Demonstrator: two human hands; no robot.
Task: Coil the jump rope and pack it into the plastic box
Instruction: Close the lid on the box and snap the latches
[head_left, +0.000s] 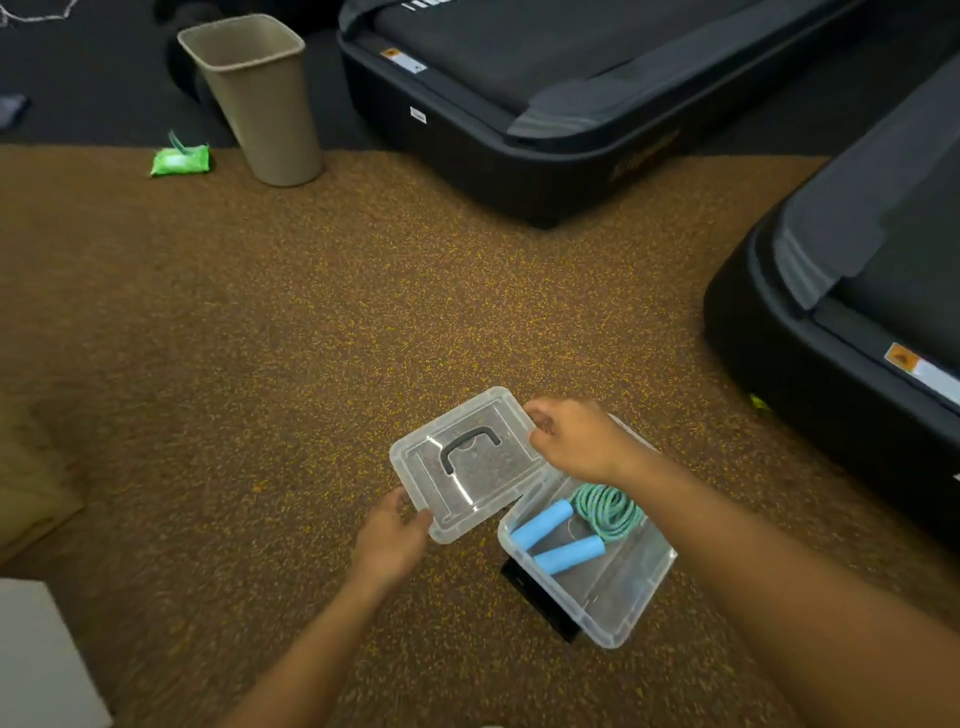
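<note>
- Clear plastic box: sits open on the floor, near centre-right; walls see-through, one corner twd viewer.
- Contents: jump rope lies inside the box, at its far end. Teal-green cord is gathered in a loose coil at the far right of the box; two light-blue handles lie side by side, roughly parallel, just left of and nearer than the coil, resting on the box bottom.
- Clear lid w/ dark handle: held off the box, to its left and slightly farther; near-right edge of lid overlaps the box's far-left rim. Lid roughly level, handle side up.
- Left hand: grips the lid's near-left corner, thumb on top, fingers beneath.
- Right hand: fingers curled, pinching the lid's far-right edge; forearm crosses above the far part of the box.
- Black flat object: partly under the box's near-left side; identity unclear.
- Beige waste bin: upright, far left; interior not readable from this angle.
- Green packet: on floor just left of the bin.
- Two black treadmill bases, far centre and right.
- Brown speckled floor underlies everything.
</note>
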